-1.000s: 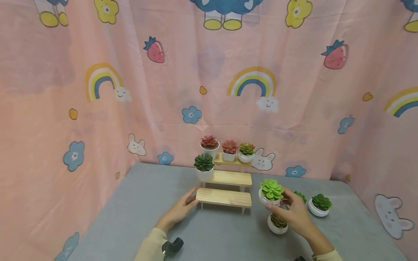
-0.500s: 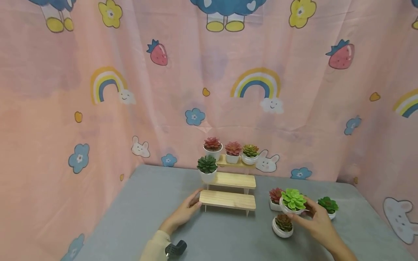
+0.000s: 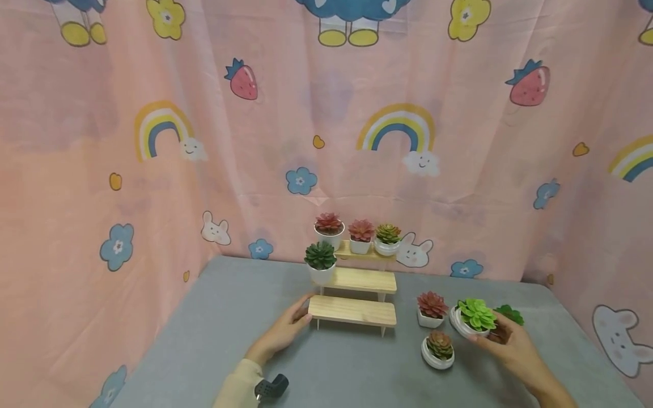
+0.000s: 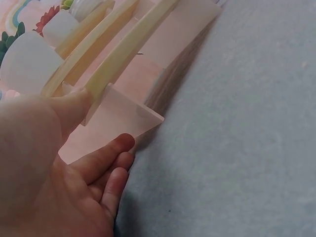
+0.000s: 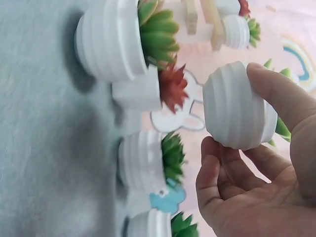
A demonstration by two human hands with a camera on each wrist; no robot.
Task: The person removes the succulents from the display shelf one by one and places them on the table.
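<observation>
top tier (image 3: 369, 255): three pots (image 3: 360, 247) | middle tier (image 3: 364, 280) left: one pot (image 3: 322, 275) | table (image 3: 388, 368) right: more pots (image 3: 431, 321)

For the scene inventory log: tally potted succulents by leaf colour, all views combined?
Red succulents: 3
All-green succulents: 4, counting the bright green succulent held in the right hand
Mixed green-and-reddish succulents: 2
Total: 9

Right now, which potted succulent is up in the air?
The bright lime-green succulent in a ribbed white pot, held up in the right hand; the others in view rest on the grey table or the wooden stand.
</observation>
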